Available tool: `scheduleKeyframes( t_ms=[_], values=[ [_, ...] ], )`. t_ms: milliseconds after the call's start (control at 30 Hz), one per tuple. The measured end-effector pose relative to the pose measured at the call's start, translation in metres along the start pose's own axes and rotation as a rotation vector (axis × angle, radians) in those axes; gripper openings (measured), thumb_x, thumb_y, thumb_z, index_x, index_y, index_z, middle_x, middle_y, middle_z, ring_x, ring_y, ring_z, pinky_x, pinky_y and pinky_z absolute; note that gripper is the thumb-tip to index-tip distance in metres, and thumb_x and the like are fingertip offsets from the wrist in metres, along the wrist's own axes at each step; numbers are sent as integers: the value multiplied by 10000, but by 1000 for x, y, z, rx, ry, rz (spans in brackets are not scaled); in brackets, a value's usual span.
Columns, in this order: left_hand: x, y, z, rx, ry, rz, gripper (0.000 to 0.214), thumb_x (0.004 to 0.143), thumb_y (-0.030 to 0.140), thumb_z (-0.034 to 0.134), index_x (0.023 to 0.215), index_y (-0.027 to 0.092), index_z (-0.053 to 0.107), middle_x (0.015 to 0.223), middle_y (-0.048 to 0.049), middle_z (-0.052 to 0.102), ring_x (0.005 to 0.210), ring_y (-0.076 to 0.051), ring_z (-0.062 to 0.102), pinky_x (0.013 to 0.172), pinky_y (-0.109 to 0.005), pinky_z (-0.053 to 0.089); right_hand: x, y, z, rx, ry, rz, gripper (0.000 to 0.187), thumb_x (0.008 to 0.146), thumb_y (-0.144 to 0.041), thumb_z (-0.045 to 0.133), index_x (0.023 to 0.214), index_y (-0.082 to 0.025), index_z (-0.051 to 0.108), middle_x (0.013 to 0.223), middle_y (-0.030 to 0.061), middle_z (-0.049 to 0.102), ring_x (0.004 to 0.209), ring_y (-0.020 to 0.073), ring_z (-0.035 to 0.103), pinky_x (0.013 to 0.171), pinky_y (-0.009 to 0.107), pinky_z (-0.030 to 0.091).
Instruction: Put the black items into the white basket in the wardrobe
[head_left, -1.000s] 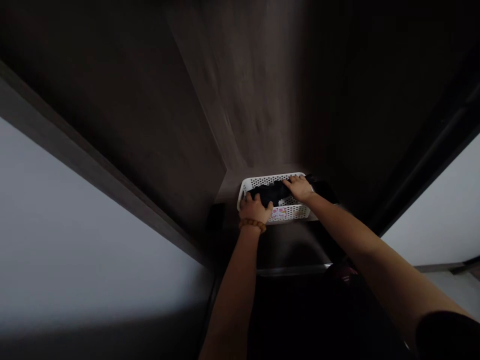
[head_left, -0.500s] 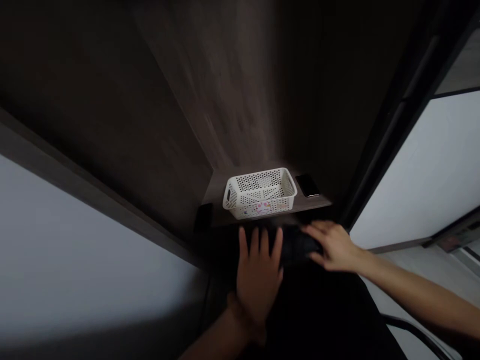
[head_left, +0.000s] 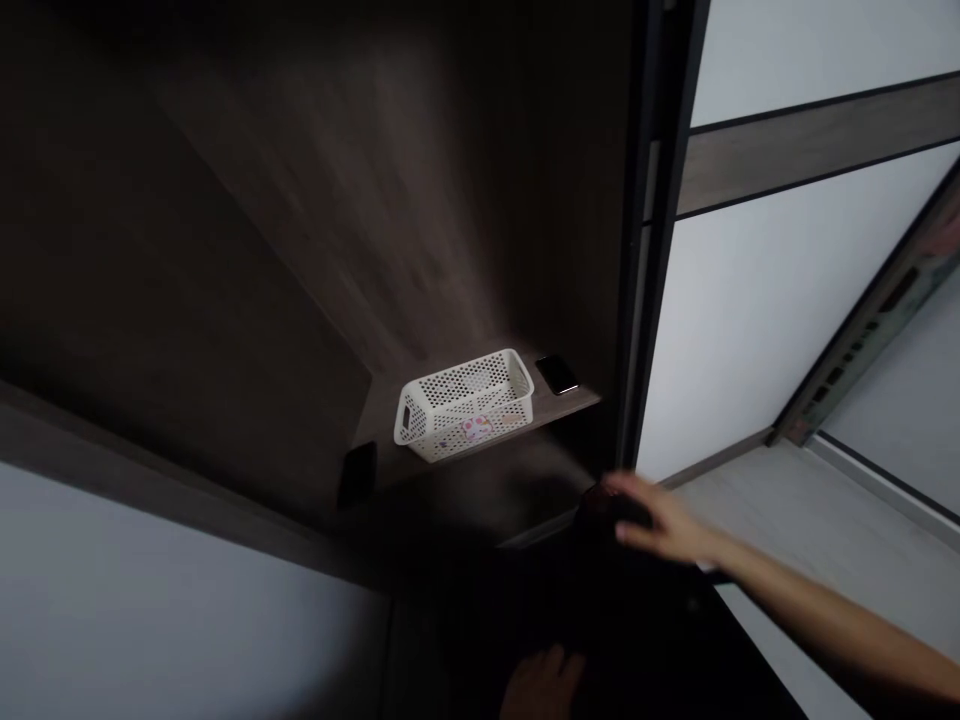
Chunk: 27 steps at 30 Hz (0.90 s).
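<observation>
Basket [head_left: 466,412], white and perforated, sat on the shelf [head_left: 555,405] at ten o'clock from your right hand [head_left: 671,525] and eleven o'clock from your left hand [head_left: 546,688]; the right looked nearer. Its long axis ran from between eight and nine o'clock to between two and three, and that latter end was the part closest to your right hand.

Your right thumb and fingers stood apart around a dark patch; you could not tell whether they gripped something there or only framed the darkness behind. Your left hand was dim, its palm hidden, so its grip could not be told either.

The shelf's front edge passed close along the basket's six o'clock side. A phone [head_left: 557,374] lay near its two-to-three end, a dark flat object [head_left: 358,475] towards eight. The door frame [head_left: 645,330] rose beyond the phone, limiting sideways travel; freer room lay above the basket's open top and out past the shelf edge, towards five o'clock.
</observation>
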<state>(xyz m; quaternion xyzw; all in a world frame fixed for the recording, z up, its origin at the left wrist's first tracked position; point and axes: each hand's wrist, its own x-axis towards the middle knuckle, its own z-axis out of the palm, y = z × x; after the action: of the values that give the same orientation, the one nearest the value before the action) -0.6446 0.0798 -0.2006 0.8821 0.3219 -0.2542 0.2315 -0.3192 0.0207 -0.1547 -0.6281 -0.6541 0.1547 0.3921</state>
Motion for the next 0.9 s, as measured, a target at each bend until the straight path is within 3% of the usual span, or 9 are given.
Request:
scheduleKeyframes(
  t_ms=[100,167,267,400,533,700,800,900],
  values=[
    [-3,6,-1,-42,1,-40,715,860,366,682,1565,373,565,1629,-81,561,1499,-376,520,1289,-615,330,71,28,-64,-81,661,150,710,935,-522,582,1579,-243,475,1483,199,584,1301,354,606,1052,622,546],
    [-5,5,7,-66,1,-35,727,854,356,683,1571,349,561,1636,-91,553,1505,-366,516,1303,-605,306,109,47,-92,-166,853,245,846,857,-509,610,1601,-158,413,1466,243,544,1280,373,589,1044,633,541],
    [-5,-2,24,-89,52,22,756,826,405,719,1564,349,561,1605,-102,582,1488,-370,530,1304,-594,307,144,64,-103,-207,888,316,843,796,-464,625,1555,-144,446,1375,209,563,1180,326,611,1030,558,559],
    [-9,-14,35,-136,98,83,902,732,543,799,1576,364,537,1627,-106,556,1490,-402,512,1309,-595,291,156,64,-86,-186,926,366,764,788,-413,633,1487,-137,497,1319,186,551,1113,277,624,987,456,571],
    [-19,-13,25,-180,113,125,1013,649,577,832,1583,334,524,1590,-112,576,1462,-400,529,1322,-583,265,156,57,-74,-182,925,371,760,797,-389,620,1497,-137,465,1345,191,521,1161,286,620,941,445,575],
    [-23,-7,19,-198,143,155,981,671,620,806,1557,283,554,1550,-133,588,1481,-404,492,1323,-576,265,155,54,-70,-193,876,325,738,792,-337,617,1491,-138,487,1338,208,538,1117,282,653,867,417,582],
    [-26,-7,16,-202,222,170,980,637,700,823,1513,319,603,1514,-119,606,1445,-420,504,1303,-614,287,156,55,-63,-202,852,287,739,792,-314,591,1502,-145,474,1318,192,544,1114,285,653,868,430,594],
    [-30,-3,-11,-192,380,251,947,629,778,800,1447,319,670,1442,-115,644,1323,-401,583,1240,-624,374,157,55,-55,-213,827,235,753,789,-304,571,1520,-172,447,1277,153,553,1139,298,637,915,477,606]
  ],
)
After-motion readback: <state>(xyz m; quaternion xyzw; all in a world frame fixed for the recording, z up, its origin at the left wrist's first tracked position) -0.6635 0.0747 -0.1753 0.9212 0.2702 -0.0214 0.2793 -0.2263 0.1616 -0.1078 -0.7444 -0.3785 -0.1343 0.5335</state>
